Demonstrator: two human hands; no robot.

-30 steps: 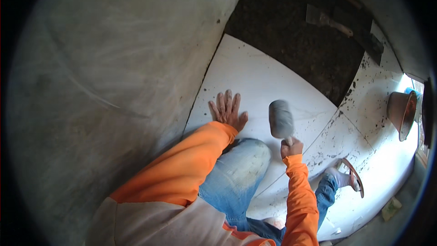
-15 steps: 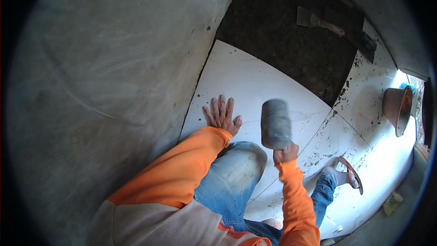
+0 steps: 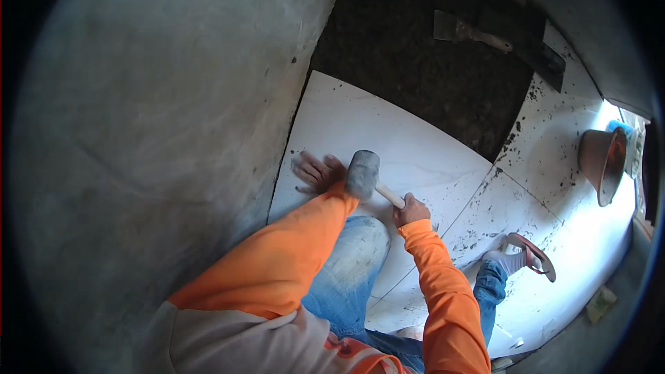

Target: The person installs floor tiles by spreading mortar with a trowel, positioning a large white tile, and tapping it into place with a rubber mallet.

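My right hand (image 3: 413, 210) is wrapped round the pale handle of a rubber mallet (image 3: 364, 174). The grey mallet head is over the white floor tile (image 3: 388, 125), close beside my left wrist, and covers part of that hand. With its fingers spread, my left hand (image 3: 317, 170) is at the tile near the wall, slightly blurred. Whether it presses on the tile or hovers just above it, I cannot tell. Crumbs of dark mortar dot the tile's surface.
A grey plastered wall (image 3: 173, 97) rises along the left. Dark mortar (image 3: 415, 62) lies beyond the tile, with a scraper (image 3: 471, 31) on it and a flat trowel (image 3: 552, 62) at its right edge. Farther right, a brown bucket (image 3: 599, 163) lies tipped; my sandalled foot (image 3: 512, 261) is nearer.
The mallet has swung left and its head now points toward my left hand. My left hand has shifted slightly left and blurred. The whole view has moved a little.
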